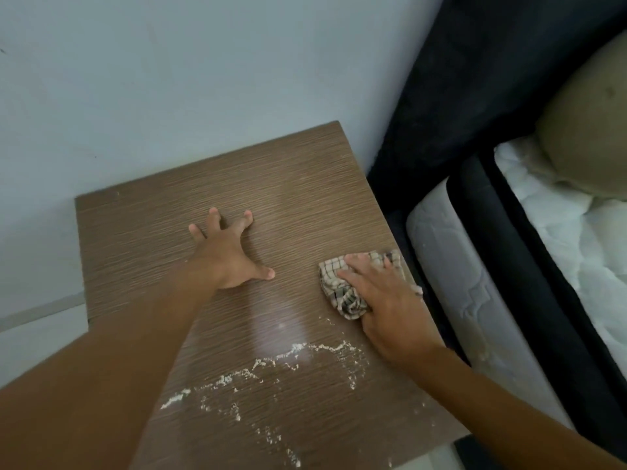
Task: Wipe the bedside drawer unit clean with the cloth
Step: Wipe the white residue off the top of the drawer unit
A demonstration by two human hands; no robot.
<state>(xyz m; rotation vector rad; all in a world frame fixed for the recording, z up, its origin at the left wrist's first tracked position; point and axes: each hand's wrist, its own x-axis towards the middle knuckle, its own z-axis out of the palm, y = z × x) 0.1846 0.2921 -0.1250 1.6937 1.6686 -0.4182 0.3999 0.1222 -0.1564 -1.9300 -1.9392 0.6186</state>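
Bedside drawer unit (pixel 142 239) stands against wall (pixel 169 79), beside bed (pixel 475 266); only wood-grain top visible. Task partly done, by look of it: far half of top appears clean, white powdery residue (pixel 271 364) strewn across near half (drawers out of view, cannot judge). Right hand (pixel 383 300) flat, fingers together, pressing checked cloth (pixel 342 290) onto top near right edge. Left hand (pixel 227 252) empty, 5 fingers splayed, braced on top mid-surface.
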